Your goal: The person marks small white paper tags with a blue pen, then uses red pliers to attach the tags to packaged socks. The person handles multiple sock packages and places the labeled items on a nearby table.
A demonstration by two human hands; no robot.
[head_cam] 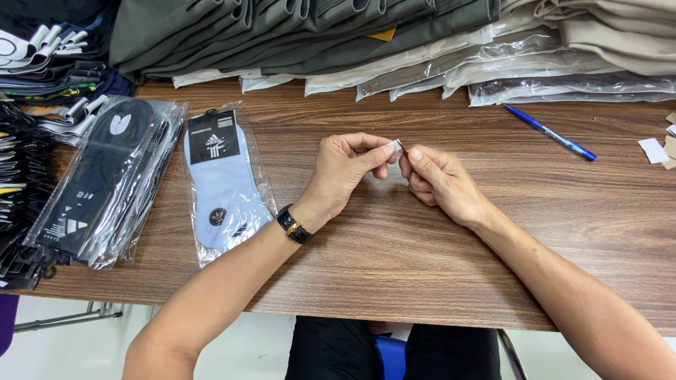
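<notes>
Both hands, left (345, 169) and right (436, 179), pinch one small white tag (398, 146) (fingertips closed) above the wooden table (422, 246).

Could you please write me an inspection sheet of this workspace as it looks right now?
Surface: brown wood-grain table, bare in the middle.
Job's things: small white tag pinched between both hands; light blue socks in clear bag lying flat to the left.
Clutter: dark bagged socks, blue pen, paper scraps.
Grippers: left hand and right hand both pinch the tag above the table.
Cables: nothing seen.
Surroundings: folded garments stacked along the far edge, some in clear bags.
</notes>
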